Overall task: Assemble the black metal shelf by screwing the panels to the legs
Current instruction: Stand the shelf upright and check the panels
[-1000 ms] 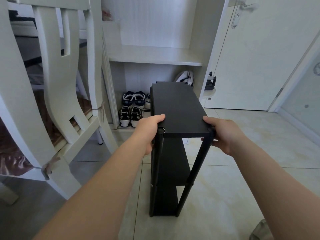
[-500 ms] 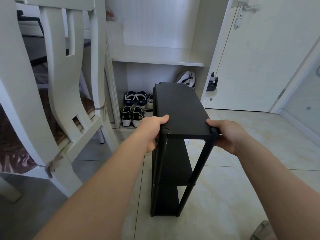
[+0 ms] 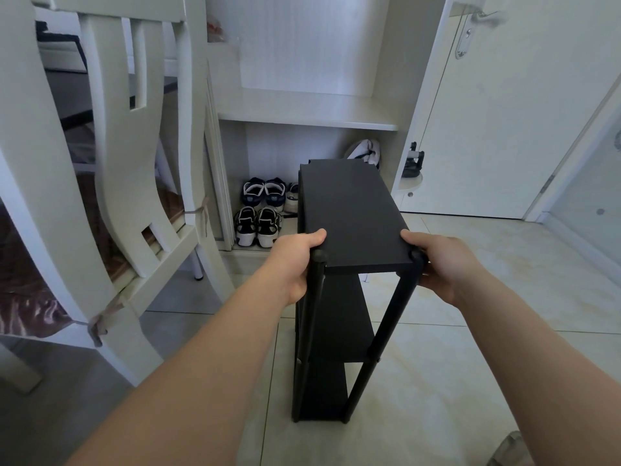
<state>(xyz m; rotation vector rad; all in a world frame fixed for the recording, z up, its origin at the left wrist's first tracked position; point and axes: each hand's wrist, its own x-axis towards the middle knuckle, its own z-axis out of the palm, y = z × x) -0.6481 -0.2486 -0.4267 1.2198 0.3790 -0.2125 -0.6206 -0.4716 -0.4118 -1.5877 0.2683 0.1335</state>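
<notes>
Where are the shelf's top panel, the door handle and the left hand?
top panel (image 3: 349, 210), head view, middle of its upper face.
door handle (image 3: 481, 17), head view, on the silver lever.
left hand (image 3: 295, 264), head view, back of the hand.

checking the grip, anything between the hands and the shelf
Nothing visible. The left hand grips the shelf at its near left top corner, and the right hand grips the near right top corner, both directly on it.

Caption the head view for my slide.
Left hand and right hand grip the standing black shelf by its near top corners.
</notes>
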